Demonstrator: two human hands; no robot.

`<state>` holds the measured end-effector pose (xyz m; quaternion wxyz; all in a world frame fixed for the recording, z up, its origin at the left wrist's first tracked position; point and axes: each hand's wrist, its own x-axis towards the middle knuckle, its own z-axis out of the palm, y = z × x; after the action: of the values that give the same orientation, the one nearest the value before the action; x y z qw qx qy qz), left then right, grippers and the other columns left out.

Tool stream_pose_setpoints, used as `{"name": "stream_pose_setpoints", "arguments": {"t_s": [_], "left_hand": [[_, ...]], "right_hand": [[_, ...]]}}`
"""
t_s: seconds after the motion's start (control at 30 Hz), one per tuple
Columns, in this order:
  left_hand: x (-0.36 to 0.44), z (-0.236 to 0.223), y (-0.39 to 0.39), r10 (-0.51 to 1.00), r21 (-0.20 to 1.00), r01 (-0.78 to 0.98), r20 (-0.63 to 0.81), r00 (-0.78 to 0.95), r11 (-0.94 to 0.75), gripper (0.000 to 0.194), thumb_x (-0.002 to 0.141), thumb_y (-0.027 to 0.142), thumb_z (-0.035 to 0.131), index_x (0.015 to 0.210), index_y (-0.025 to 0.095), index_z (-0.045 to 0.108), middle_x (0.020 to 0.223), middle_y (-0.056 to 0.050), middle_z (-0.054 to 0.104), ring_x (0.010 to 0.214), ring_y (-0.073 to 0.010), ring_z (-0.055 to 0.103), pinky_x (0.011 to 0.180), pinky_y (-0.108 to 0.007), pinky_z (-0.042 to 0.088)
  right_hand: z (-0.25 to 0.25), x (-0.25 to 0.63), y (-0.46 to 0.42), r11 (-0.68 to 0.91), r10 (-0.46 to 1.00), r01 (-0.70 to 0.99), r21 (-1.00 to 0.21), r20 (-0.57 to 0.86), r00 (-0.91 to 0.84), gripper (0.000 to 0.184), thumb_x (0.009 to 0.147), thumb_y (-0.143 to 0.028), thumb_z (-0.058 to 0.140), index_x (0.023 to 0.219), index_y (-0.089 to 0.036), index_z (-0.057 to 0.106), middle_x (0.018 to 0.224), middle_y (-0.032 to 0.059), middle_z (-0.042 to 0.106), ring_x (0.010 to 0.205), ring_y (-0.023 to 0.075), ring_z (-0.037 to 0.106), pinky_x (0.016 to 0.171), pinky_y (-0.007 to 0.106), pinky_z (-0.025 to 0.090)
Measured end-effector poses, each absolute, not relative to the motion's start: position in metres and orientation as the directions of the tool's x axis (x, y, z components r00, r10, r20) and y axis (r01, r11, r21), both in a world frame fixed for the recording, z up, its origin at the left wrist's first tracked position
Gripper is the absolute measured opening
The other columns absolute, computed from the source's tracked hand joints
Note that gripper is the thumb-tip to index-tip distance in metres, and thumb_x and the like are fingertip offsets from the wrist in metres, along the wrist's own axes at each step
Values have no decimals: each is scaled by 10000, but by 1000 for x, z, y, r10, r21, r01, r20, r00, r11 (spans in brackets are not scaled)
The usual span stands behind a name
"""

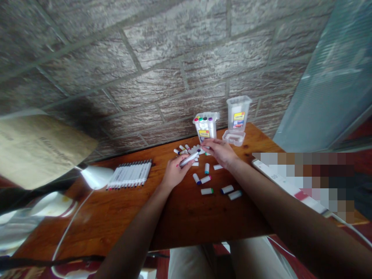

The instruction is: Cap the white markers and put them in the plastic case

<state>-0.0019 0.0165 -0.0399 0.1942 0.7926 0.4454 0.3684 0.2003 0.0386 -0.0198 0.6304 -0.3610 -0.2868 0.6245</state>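
My left hand (173, 174) is closed around a white marker (188, 159) that points up and right. My right hand (221, 152) reaches over a small heap of marker caps (188, 149), its fingertips pinched on something small I cannot make out. Several loose caps (207, 191) lie on the wooden table (186, 221) just below both hands. Behind them stands a clear marker box (205, 126) with several coloured markers upright in it.
A row of several white markers (129, 174) lies left of my hands. An empty clear container (238, 112) and its lid (233, 137) stand at the back right against a stone wall. A white cable (69, 224) crosses the table's left side.
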Motion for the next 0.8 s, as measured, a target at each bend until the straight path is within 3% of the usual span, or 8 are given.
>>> {"name": "stream_pose_setpoints", "arguments": {"t_s": [0.4,0.63,0.8], "left_hand": [[-2,-39,16,854,635,574,423,302,-517,250,903,413,644,1008,197,713,922,-39,758,822,-190,680,746,-253,495],[-2,-38,15,847,622,580,447,289,-526,256,913,407,635,1014,184,712,926,-37,760,821,-180,685,775,-252,497],[-2,-40,16,847,627,573,439,300,-528,240,910,388,645,1008,182,720,923,-36,766,817,-178,692,750,-246,505]], "right_hand": [[-16,199,37,16,997,-573,-820,-32,73,139,760,-34,742,742,-160,685,701,17,747,723,98,730,705,178,628],[-21,199,36,131,991,-350,-928,111,77,122,781,-224,768,847,-188,672,702,-2,732,599,128,701,524,221,613],[-31,199,40,216,976,-219,-951,204,76,232,767,-364,761,905,-213,650,737,-1,717,627,164,707,518,270,622]]}}
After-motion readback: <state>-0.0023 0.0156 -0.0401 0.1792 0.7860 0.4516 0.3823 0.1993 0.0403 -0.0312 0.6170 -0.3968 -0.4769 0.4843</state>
